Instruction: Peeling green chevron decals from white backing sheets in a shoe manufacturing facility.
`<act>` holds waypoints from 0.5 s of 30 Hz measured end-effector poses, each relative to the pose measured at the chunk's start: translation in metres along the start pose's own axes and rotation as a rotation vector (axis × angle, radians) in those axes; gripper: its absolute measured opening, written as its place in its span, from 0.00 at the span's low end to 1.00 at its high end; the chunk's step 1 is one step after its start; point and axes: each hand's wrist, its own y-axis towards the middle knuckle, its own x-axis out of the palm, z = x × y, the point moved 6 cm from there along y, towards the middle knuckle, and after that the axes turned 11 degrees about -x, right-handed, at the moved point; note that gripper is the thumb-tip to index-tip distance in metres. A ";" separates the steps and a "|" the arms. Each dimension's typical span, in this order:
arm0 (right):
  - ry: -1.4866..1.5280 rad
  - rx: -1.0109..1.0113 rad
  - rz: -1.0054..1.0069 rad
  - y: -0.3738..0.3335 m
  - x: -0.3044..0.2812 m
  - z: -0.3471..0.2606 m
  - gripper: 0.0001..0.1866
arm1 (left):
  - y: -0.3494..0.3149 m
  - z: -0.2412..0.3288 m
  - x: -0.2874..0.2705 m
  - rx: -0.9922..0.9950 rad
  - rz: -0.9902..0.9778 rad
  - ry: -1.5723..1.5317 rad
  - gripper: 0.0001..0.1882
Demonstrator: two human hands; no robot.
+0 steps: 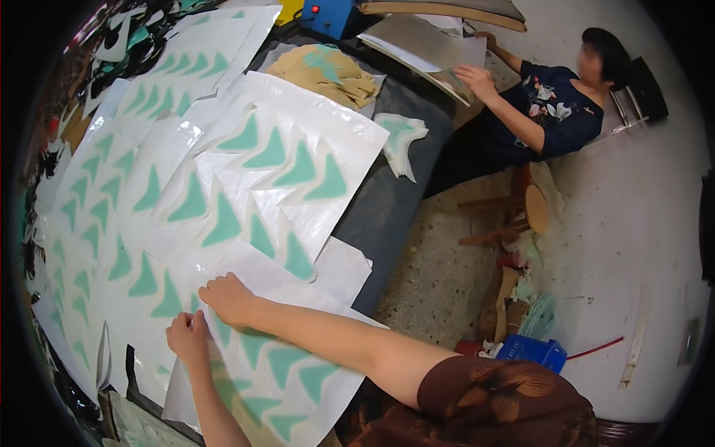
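Note:
A glossy white sheet (pixel 331 402) with green curved pieces stuck on it lies at the near edge of the table. My left hand (pixel 190 341) is closed in a pinch at that sheet's far left edge. Just beyond and to the right, my right hand (pixel 229 299) is also closed, its fingers curled down at the same edge. The fingertips hide the exact spot they grip. One green piece (pixel 167 298) lies just left of my hands. Farther off rests another white sheet (pixel 357 138) bearing rows of similar green pieces with pale borders.
More sheets of green pieces (pixel 78 216) cover the table's left side. A pile of tan pieces (pixel 320 74) and a blue box (pixel 328 16) stand at the back. Across the table, a person (pixel 551 104) handles a sheet. A stool (pixel 535 208) and a blue basket (pixel 532 352) are on the right.

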 end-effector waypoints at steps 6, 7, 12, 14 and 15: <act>0.059 0.039 -0.028 -0.002 -0.003 0.002 0.05 | -0.002 0.001 -0.003 0.003 -0.008 -0.032 0.14; 0.090 0.029 0.009 -0.002 -0.005 0.002 0.04 | -0.002 0.002 -0.003 0.011 -0.010 -0.036 0.14; 0.214 -0.029 0.050 -0.006 -0.006 -0.004 0.02 | -0.006 -0.012 -0.004 0.046 0.056 -0.015 0.16; 0.376 0.004 -0.037 0.001 0.005 -0.007 0.03 | -0.008 -0.020 -0.005 0.090 0.106 0.009 0.18; 0.388 -0.018 0.011 -0.002 0.002 -0.002 0.05 | -0.003 -0.018 0.000 0.108 0.106 0.031 0.20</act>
